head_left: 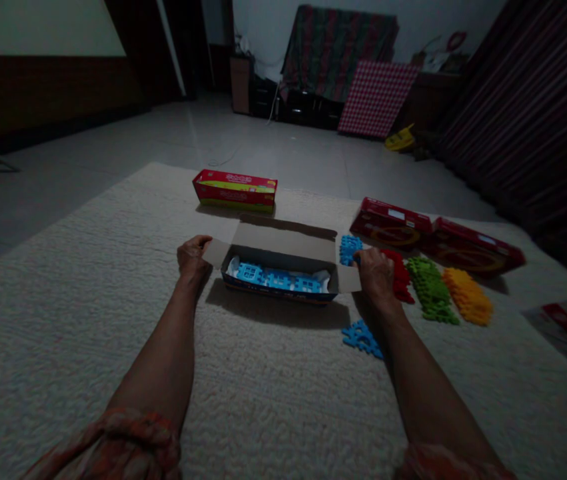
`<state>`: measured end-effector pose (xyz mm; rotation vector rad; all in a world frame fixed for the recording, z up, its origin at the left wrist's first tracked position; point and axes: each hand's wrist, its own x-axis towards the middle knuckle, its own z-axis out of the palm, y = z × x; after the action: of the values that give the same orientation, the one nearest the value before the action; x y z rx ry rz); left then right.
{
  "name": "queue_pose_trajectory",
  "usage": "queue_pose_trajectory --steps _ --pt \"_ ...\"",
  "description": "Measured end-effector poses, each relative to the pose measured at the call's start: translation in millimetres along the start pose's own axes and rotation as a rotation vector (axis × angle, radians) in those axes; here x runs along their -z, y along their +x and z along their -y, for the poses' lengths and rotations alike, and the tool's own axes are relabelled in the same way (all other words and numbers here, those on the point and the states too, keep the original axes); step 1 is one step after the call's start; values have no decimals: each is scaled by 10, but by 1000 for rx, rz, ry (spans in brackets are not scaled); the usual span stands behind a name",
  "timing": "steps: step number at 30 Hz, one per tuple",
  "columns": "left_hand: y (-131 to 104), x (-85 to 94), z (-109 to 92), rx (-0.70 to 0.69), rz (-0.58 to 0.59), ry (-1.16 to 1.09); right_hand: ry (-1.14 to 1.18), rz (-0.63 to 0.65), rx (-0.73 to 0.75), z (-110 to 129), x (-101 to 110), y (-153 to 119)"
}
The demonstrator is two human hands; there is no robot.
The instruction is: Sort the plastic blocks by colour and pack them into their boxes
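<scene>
A long cardboard box with its lid raised stands on the rug in front of me. Inside it lie several blue plastic building pieces on what looks like white lining. My left hand pinches the box's left side flap. On the other side, my right hand has its fingers closed on the right side flap. Close to the right hand are a blue stack, a red stack partly hidden by it, and a loose blue piece beside my forearm.
Green pieces and yellow pieces lie in rows to the right. Behind them sit two dark red packages. A red and yellow box is farther back. The pale rug lies over a tiled floor.
</scene>
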<state>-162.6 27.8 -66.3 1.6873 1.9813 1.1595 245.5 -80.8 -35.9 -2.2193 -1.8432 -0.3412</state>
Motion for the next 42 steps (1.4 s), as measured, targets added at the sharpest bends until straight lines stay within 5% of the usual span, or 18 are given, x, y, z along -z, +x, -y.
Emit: queue_pose_trajectory --steps 9,14,17,21,25,28,32,37,42 --pt "-4 -10 -11 20 3 -15 146 -126 -63 -252 50 90" --pt "2 -18 -10 4 -5 -30 295 -233 -49 -391 354 271" --pt "9 -26 6 -7 -6 -30 400 -295 47 -92 630 334" --pt "9 -48 54 -28 -8 -42 510 -230 297 679 908 265" --pt "14 -77 110 -24 -10 -65 511 -28 460 1432 941 114" --pt "23 -96 140 -30 -16 -67 386 66 488 1773 864 59" --pt "32 -111 155 -34 -7 -51 279 84 473 1859 775 80" --pt "31 -107 130 -27 10 -27 258 50 404 1579 718 92" --pt "30 -101 121 -38 10 20 188 154 426 1427 713 11"
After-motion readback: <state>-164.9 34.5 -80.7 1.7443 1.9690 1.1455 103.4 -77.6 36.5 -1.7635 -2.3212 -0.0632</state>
